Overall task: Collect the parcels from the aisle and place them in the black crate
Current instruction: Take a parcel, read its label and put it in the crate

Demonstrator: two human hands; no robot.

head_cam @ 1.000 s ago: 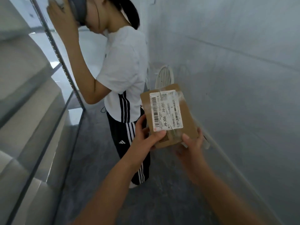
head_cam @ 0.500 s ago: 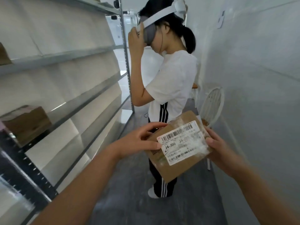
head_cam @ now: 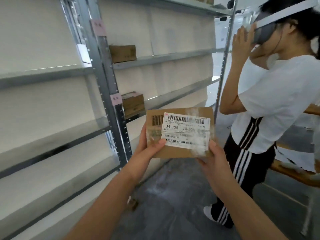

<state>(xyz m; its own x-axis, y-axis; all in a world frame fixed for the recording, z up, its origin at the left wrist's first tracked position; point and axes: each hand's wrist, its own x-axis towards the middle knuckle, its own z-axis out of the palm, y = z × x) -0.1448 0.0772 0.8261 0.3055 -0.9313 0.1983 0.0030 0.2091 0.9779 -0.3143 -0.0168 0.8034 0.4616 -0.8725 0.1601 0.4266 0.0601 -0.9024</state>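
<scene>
- Rack: metal shelving, left of and beyond the left hand, with several tiers.
- Upper box: brown carton on a shelf well above the left hand, beside the upright.
- Lower box: brown carton one shelf down, just above the left hand.
- Left hand: grips the parcel's lower-left edge. The thumb presses the front face and the fingers are hidden behind.
- Parcel: flat brown cardboard, held upright between both hands, face to the camera.
- Label: white with barcodes, reads J4-J06, taped over most of the parcel's face.
- Right hand: grips the lower-right corner, thumb on the front. The hands are apart, one at each corner.
- Person: stands right of the right hand in a white T-shirt and striped black trousers, hands raised to a headset.
- Floor: grey, below both hands.
</scene>
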